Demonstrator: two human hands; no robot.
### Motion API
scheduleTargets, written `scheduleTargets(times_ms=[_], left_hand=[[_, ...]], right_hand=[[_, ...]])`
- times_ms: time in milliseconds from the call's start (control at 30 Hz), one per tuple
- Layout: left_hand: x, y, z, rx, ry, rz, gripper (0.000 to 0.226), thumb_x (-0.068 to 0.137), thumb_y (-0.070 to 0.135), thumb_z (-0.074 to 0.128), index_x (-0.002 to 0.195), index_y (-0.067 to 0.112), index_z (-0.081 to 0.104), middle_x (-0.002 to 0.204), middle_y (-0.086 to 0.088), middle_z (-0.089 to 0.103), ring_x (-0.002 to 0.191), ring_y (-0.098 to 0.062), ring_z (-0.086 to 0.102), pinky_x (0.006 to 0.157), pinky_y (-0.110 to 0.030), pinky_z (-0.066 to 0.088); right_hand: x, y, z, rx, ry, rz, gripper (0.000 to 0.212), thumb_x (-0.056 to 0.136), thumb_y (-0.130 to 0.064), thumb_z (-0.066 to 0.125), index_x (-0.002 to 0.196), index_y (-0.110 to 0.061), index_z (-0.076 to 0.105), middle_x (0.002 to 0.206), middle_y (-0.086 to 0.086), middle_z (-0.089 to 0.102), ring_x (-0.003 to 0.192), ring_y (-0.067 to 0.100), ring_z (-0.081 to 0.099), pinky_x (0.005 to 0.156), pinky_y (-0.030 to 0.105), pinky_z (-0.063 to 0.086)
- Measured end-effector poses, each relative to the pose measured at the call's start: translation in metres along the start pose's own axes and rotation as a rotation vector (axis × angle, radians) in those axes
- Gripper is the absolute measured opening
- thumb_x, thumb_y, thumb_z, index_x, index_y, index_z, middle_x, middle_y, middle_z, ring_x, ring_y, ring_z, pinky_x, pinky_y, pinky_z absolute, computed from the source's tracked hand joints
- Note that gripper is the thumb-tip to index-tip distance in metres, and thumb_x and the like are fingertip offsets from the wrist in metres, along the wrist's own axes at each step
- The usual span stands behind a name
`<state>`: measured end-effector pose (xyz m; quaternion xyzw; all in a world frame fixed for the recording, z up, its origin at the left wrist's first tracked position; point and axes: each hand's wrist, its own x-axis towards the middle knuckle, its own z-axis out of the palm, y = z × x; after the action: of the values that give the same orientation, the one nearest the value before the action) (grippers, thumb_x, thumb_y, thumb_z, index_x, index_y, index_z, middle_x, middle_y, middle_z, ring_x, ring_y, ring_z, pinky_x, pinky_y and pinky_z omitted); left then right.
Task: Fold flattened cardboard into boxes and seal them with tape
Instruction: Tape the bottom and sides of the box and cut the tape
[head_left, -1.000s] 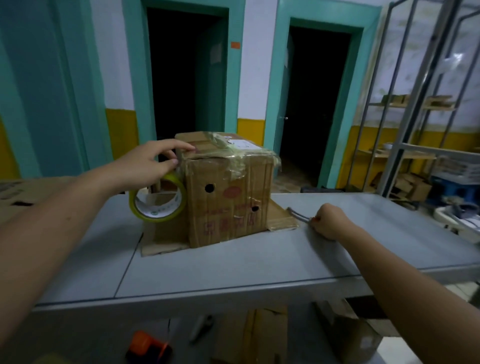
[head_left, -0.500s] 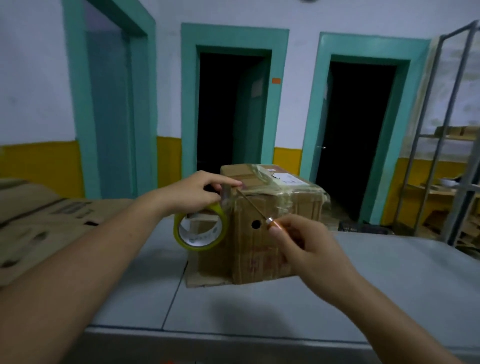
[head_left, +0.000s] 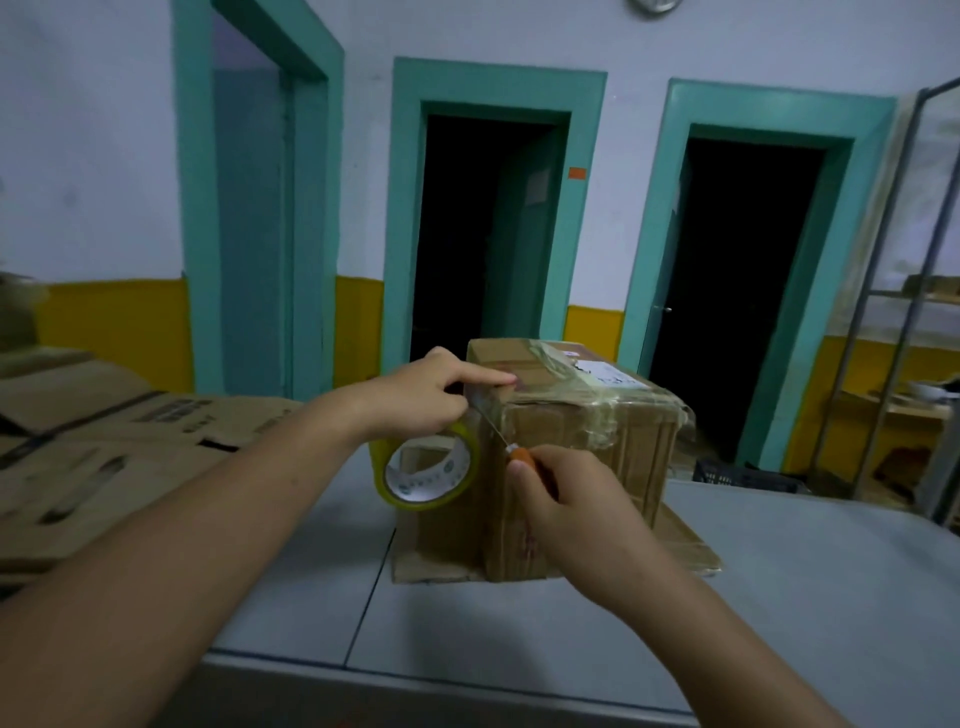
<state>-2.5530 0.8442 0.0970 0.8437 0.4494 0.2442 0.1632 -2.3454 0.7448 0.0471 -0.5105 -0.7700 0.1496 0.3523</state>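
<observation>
Tape cut at the box's top-left edge, mid-frame.
Cardboard box (head_left: 582, 447) stands on grey table (head_left: 779, 597), centre frame. Left hand (head_left: 415, 400) grips tape roll (head_left: 431, 467), forefinger pinning tape to the lid; right hand (head_left: 571, 514) pinches orange-handled cutter (head_left: 519, 456), blade at the stretched strip. Best: keep strip taut, slice away from the finger. White label (head_left: 605, 371) and roll-core print too blurred to read.

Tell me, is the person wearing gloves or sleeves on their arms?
No gloves, and no sleeves in sight. The left hand and right hand are bare. The left forearm and right forearm are uncovered to the picture's edge. No watch, ring or bracelet shows.
</observation>
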Motion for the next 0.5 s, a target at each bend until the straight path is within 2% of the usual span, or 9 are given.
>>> scheduleTargets(times_ms=[33,67,133,167,200,267,367,500], left_hand=[[0.0,-0.001,0.0,0.006,0.003,0.006,0.073,0.08,0.022,0.043,0.136,0.067,0.053,0.158,0.004,0.045,0.14,-0.017,0.049,0.111,-0.041,0.048],[-0.001,0.003,0.0,0.012,0.015,0.011,0.072,0.082,0.018,0.044,0.139,0.061,0.056,0.158,0.004,0.046,0.138,-0.016,0.05,0.108,-0.034,0.049],[-0.001,0.007,-0.001,0.024,0.035,0.008,0.068,0.092,0.003,0.045,0.143,0.045,0.06,0.151,0.004,0.05,0.125,-0.016,0.054,0.089,-0.015,0.047],[-0.001,0.01,-0.001,0.026,0.038,0.0,0.067,0.095,-0.003,0.044,0.145,0.039,0.059,0.141,0.006,0.051,0.121,-0.018,0.054,0.085,-0.013,0.047],[-0.002,0.014,-0.001,0.03,0.041,-0.008,0.068,0.097,-0.007,0.042,0.146,0.037,0.058,0.13,0.01,0.049,0.119,-0.021,0.053,0.088,-0.018,0.05],[-0.004,0.022,-0.002,0.054,0.042,-0.018,0.069,0.099,-0.009,0.039,0.147,0.037,0.056,0.116,0.015,0.044,0.117,-0.027,0.054,0.099,-0.037,0.049],[-0.002,0.028,-0.005,0.114,0.021,-0.038,0.069,0.099,-0.008,0.037,0.148,0.037,0.055,0.122,0.006,0.042,0.118,-0.022,0.052,0.1,-0.036,0.046],[-0.001,0.028,-0.008,0.169,-0.007,-0.061,0.071,0.098,-0.004,0.038,0.147,0.045,0.054,0.131,0.002,0.04,0.123,-0.025,0.051,0.106,-0.042,0.046]], right_hand=[[0.002,-0.002,0.0,-0.015,-0.009,0.012,0.038,0.108,-0.043,0.046,0.08,-0.022,0.059,0.064,-0.003,0.056,0.054,0.009,0.052,0.053,0.028,0.043],[0.003,-0.004,0.0,-0.019,-0.021,0.027,0.038,0.108,-0.043,0.045,0.08,-0.021,0.06,0.064,-0.003,0.057,0.056,0.012,0.055,0.055,0.03,0.046],[0.006,-0.008,0.0,-0.026,-0.037,0.054,0.04,0.109,-0.042,0.045,0.079,-0.019,0.06,0.065,0.0,0.058,0.061,0.021,0.061,0.06,0.039,0.053],[0.008,-0.01,0.0,-0.041,-0.036,0.061,0.042,0.109,-0.041,0.045,0.077,-0.018,0.058,0.064,0.0,0.058,0.061,0.022,0.061,0.061,0.041,0.054],[0.011,-0.012,0.0,-0.061,-0.036,0.07,0.043,0.109,-0.041,0.045,0.076,-0.017,0.057,0.064,0.001,0.057,0.06,0.022,0.06,0.061,0.041,0.054],[0.018,-0.016,0.0,-0.08,-0.046,0.106,0.042,0.11,-0.04,0.044,0.08,-0.013,0.059,0.068,0.003,0.059,0.062,0.023,0.062,0.063,0.043,0.057],[0.027,-0.021,-0.003,-0.106,-0.079,0.141,0.041,0.11,-0.039,0.042,0.09,-0.009,0.062,0.076,0.008,0.063,0.065,0.023,0.061,0.064,0.038,0.055],[0.033,-0.027,-0.01,-0.14,-0.123,0.154,0.041,0.111,-0.036,0.042,0.095,-0.006,0.064,0.075,0.009,0.062,0.063,0.021,0.058,0.06,0.034,0.05]])
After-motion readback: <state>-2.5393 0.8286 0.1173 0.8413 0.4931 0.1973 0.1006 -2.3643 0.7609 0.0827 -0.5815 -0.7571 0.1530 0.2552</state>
